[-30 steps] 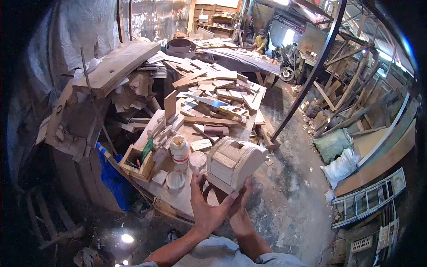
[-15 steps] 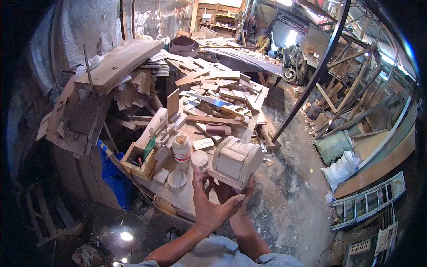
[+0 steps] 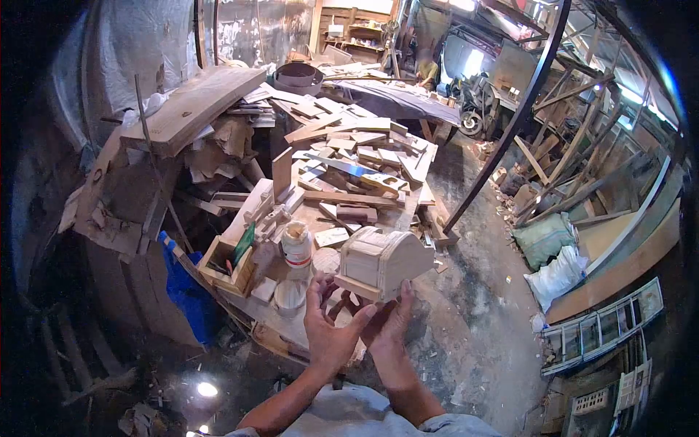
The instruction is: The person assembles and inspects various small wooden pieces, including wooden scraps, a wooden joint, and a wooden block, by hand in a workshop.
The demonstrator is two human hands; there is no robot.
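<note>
- At the left, the square wooden holder (image 3: 226, 269) stands on the bench (image 3: 271, 315), with a green thing inside; the white jar (image 3: 297, 251) is just beside it, to its right.
- The left hand (image 3: 331, 341) is holding the near, left part of the wooden box (image 3: 380, 261). Its fingers are at the low base edge and its thumb is spread toward the right hand.
- The wooden box is in the air above the near end of the bench, with its curved top upward. It looks stiff and dry, and I would judge it rather light, but not so light that one hand is comfortable.
- The sanded-looking faces could slide a little on dusty fingers. The thin edge of the curved side and the slatted front seem the more delicate places, so it is better not to press there.
- The flat base is the good place to take hold, with one palm under each end.
- The right hand (image 3: 392, 328) supports the base from below at the right side, its thumb upright against the side panel.
</note>
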